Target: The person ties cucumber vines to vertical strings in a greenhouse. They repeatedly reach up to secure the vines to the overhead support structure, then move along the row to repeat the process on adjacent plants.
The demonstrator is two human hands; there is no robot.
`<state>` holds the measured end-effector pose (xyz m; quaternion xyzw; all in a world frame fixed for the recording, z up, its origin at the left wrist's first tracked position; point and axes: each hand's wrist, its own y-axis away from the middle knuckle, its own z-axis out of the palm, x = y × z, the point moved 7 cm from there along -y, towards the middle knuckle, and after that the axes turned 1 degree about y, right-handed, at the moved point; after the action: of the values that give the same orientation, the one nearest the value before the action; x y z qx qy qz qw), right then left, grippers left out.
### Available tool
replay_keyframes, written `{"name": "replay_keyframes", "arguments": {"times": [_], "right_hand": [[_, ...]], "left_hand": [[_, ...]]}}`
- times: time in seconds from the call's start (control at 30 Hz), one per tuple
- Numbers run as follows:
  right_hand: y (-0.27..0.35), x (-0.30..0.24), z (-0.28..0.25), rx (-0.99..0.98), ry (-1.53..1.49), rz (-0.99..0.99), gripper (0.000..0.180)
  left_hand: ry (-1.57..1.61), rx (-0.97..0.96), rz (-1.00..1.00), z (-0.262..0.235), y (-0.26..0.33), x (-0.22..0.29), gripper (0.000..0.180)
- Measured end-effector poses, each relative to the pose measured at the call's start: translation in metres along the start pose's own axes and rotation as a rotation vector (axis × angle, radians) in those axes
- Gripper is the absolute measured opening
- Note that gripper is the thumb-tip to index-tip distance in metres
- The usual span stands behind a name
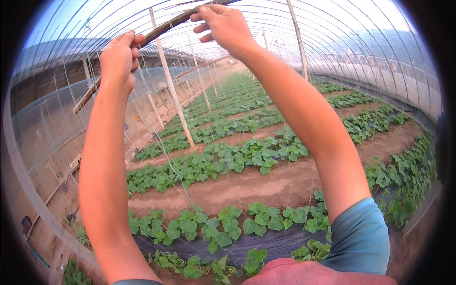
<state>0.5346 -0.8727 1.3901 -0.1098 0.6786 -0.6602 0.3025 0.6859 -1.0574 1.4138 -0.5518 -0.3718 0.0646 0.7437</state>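
Note:
Both my arms are raised to a brown wooden pole that runs slantwise overhead. My left hand is closed beside the pole, thumb and fingertips pressed together. A thin pale string hangs from near these fingers in a loose curve to the leafy plants below; the grip seems to be on it, though its upper end is hard to see. Higher up, my right hand pinches thumb and forefinger together at the pole, its other fingers loosely bent. Whatever lies in that pinch is too small to name.
Rows of green vines alternate with bare soil paths; black plastic film covers the nearest bed. A pale post stands behind my left hand, another post farther right. Many thin strings hang from the arched greenhouse frame.

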Motion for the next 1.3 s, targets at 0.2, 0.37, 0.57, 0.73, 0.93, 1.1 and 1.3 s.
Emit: {"name": "replay_keyframes", "arguments": {"times": [0.2,0.37,0.57,0.73,0.93,1.1,1.3], "right_hand": [[0.023,-0.032,0.019,-0.161,0.246,-0.176,0.036],[0.023,-0.081,0.013,-0.09,0.633,-0.458,0.027],[0.022,-0.115,0.021,-0.218,0.465,-0.492,0.029],[0.0,-0.127,0.023,-0.193,0.418,-0.423,0.026],[-0.016,-0.134,0.03,-0.118,0.473,-0.592,0.034],[-0.02,-0.116,0.003,0.007,0.309,-0.256,0.04],[-0.028,-0.07,0.011,-0.001,0.124,0.152,0.03]], "left_hand": [[0.034,-0.311,0.112,0.058,0.006,0.011,0.031],[-0.046,-0.38,0.134,0.076,-0.002,0.025,0.034],[-0.008,-0.496,0.114,0.078,-0.005,0.032,0.037],[-0.052,-0.444,0.164,0.068,-0.023,0.022,0.024],[-0.081,-0.295,0.196,0.076,0.023,0.044,0.022],[0.053,-0.291,0.17,0.065,0.02,0.044,0.027],[0.139,-0.253,0.079,0.063,0.02,0.039,0.028]]}}
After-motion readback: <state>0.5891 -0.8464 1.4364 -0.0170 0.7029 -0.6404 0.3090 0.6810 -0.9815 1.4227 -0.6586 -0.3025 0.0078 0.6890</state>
